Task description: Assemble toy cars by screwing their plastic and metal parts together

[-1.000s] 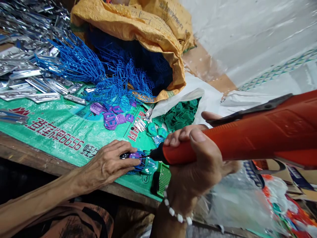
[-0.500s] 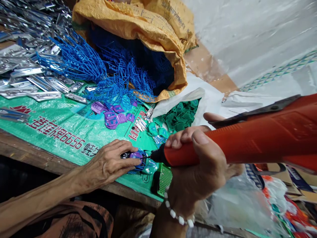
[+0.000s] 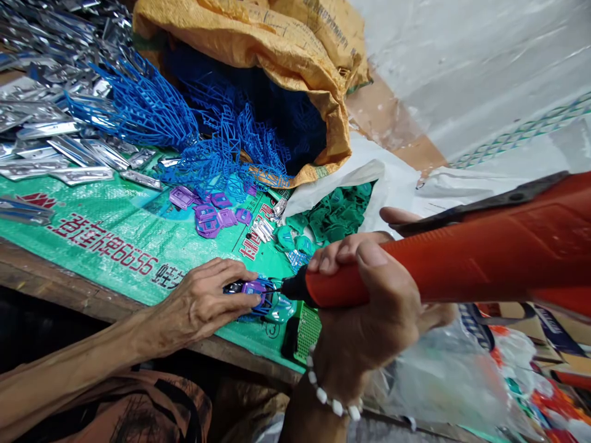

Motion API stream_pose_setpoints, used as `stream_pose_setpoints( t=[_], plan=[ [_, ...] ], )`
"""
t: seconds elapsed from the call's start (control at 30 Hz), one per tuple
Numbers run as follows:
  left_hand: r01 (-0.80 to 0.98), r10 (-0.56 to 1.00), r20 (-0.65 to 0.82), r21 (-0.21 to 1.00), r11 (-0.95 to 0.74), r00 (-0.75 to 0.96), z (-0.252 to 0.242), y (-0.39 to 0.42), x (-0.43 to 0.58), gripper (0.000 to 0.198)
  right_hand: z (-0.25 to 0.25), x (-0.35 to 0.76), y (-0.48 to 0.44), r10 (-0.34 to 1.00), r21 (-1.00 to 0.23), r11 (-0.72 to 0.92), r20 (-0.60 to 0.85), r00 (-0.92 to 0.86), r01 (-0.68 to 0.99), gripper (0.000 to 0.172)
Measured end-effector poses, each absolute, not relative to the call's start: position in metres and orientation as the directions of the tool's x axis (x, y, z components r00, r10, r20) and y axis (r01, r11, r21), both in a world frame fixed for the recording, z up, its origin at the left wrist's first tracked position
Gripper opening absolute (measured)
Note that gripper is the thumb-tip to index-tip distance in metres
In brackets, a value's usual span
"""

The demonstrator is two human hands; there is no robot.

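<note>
My left hand (image 3: 203, 304) presses a small toy car assembly (image 3: 263, 298), purple, blue and teal, down onto the green woven sheet (image 3: 115, 246) near the table's front edge. Its fingers are curled round the piece. My right hand (image 3: 369, 307), with a white bead bracelet at the wrist, grips a long orange electric screwdriver (image 3: 462, 252). The tool's black tip touches the right side of the toy car.
Loose purple parts (image 3: 207, 212) lie further back on the sheet. Blue plastic frames (image 3: 194, 135) spill from an orange sack (image 3: 277, 55). Silver foil pieces (image 3: 50, 123) cover the far left. Green parts (image 3: 337, 212) fill a white bag. A small green mesh basket (image 3: 307, 332) sits under the tool.
Almost nothing has changed. Both hands hold their positions, with the screwdriver tip still at the toy car; the view has shifted slightly.
</note>
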State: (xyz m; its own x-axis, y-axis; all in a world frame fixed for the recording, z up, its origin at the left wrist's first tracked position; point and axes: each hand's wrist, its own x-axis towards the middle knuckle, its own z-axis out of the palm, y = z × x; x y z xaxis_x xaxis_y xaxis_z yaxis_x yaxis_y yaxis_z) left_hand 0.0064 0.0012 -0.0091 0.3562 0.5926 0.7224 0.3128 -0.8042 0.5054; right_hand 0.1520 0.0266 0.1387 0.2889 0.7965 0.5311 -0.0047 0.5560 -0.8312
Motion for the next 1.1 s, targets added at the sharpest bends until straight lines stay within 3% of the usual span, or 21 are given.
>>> stream_pose_setpoints(
  t=[0.27,0.43,0.73,0.93,1.1],
  plan=[
    [0.329,0.596,0.723,0.501,-0.801,0.350,-0.007,0.001,0.006,0.014,0.140,0.152,0.022,0.803,-0.855,0.517,0.496,0.329,0.027,0.036],
    [0.323,0.623,0.691,0.534,-0.782,0.367,-0.006,0.000,0.005,0.009,0.139,0.151,0.020,0.837,-0.876,0.481,0.471,0.280,0.035,0.025],
    [0.310,0.628,0.680,0.546,-0.778,0.379,-0.010,0.003,0.005,0.008,0.135,0.145,0.019,0.844,-0.870,0.492,0.482,0.235,0.020,0.026],
    [0.303,0.613,0.694,0.533,-0.790,0.377,-0.012,0.005,0.004,0.008,0.131,0.144,0.019,0.755,-0.826,0.538,0.560,0.341,0.166,0.026],
    [0.324,0.608,0.700,0.516,-0.793,0.375,-0.010,0.007,0.003,0.008,0.134,0.154,0.015,0.743,-0.827,0.559,0.532,0.405,0.062,0.037]
  ],
)
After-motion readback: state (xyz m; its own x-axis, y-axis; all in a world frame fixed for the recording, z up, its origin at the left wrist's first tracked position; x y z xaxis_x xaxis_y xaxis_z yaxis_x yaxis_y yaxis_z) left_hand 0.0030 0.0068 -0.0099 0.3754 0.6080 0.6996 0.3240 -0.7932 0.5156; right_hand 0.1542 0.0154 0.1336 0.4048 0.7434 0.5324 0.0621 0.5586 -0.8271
